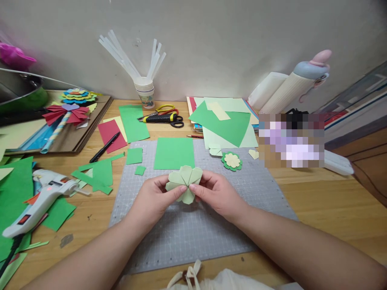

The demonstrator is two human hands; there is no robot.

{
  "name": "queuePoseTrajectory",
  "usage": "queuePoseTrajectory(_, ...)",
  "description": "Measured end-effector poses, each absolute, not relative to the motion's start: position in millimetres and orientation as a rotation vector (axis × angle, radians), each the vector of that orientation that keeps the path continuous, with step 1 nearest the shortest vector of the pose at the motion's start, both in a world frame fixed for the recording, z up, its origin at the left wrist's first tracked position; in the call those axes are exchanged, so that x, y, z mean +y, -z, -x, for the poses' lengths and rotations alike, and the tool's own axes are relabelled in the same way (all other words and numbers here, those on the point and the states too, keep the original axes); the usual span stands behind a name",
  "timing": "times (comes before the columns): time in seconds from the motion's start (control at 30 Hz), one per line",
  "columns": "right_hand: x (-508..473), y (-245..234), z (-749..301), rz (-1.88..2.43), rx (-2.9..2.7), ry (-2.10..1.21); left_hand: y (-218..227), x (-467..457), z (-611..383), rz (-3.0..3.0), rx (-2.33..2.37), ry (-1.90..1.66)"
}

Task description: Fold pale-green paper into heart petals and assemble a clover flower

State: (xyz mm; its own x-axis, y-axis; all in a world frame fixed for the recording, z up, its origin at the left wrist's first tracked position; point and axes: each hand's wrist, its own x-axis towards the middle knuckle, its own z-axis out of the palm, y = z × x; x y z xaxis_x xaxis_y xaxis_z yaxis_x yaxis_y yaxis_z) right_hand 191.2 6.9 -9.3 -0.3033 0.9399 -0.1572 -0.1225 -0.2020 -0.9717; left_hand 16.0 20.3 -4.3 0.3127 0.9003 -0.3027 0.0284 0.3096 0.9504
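A pale green paper flower [185, 177] with rounded petals and creases meeting at its centre is held up over the grey cutting mat [193, 237]. My left hand [157, 193] grips its left side, thumb on the front near the middle. On the opposite side my right hand [219, 193] pinches it the same way, and the fingers behind the paper are partly hidden. Just beyond the flower lies a green paper square [174, 153]. To the right rest a green and cream layered paper flower [232, 160] and a folded pale green piece [215, 152].
A white glue gun [39, 205] with its light on lies left among green scraps [101, 177]. Scissors [177, 121], a black pen [105, 147] and a paper cup of white sticks [146, 96] stand toward the wall. Stacked coloured paper [226, 125] lies at back right.
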Motion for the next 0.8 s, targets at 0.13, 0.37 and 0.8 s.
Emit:
queuePoseTrajectory(0.13, 5.4, 6.2, -190.8, 1.108, -1.171, -1.612, 3.7, 20.3, -16.1, -1.102, 1.066, -0.721)
queuePoseTrajectory(0.37, 6.5, 10.5, -190.7, 1.130, -1.229, -1.585, 2.7, 19.5, -16.4, -1.103, 1.072, -0.694)
queuePoseTrajectory(0.8, 5.4, 8.5, -188.9, 1.126, -1.250, -1.608, 4.2, 17.2, -19.8, -1.101, 1.075, -0.787)
